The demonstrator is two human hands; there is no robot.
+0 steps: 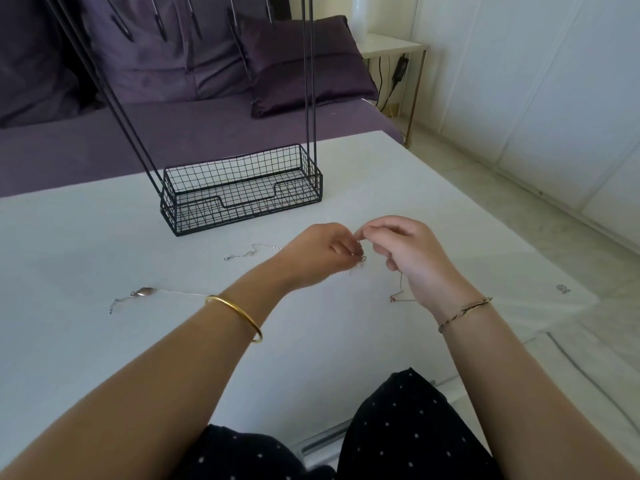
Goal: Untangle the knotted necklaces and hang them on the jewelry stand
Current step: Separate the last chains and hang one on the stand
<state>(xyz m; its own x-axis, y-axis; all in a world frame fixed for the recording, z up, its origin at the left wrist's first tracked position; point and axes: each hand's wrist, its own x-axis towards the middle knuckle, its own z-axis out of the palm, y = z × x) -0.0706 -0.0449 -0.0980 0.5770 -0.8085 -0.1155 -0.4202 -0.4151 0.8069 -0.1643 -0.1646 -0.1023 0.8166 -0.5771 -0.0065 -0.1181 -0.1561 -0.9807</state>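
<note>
My left hand (323,252) and my right hand (410,252) meet above the white table (86,341), each pinching part of a fine knotted chain (360,263) between the fingertips. A strand with a small red bead (398,296) hangs from my right hand down to the table. Left of my hands lies a thin silver chain (249,252). Further left, a silver necklace with an oval pendant (145,292) lies stretched out. The black wire jewelry stand (242,195), with a mesh basket base and tall rods, stands behind my hands. Its top is out of frame.
A purple sofa (173,126) with cushions sits behind the table. A small side table (394,50) with cables stands at the back right. The table's right edge drops to a pale floor (519,209). My dotted dark clothing (398,427) shows at the bottom.
</note>
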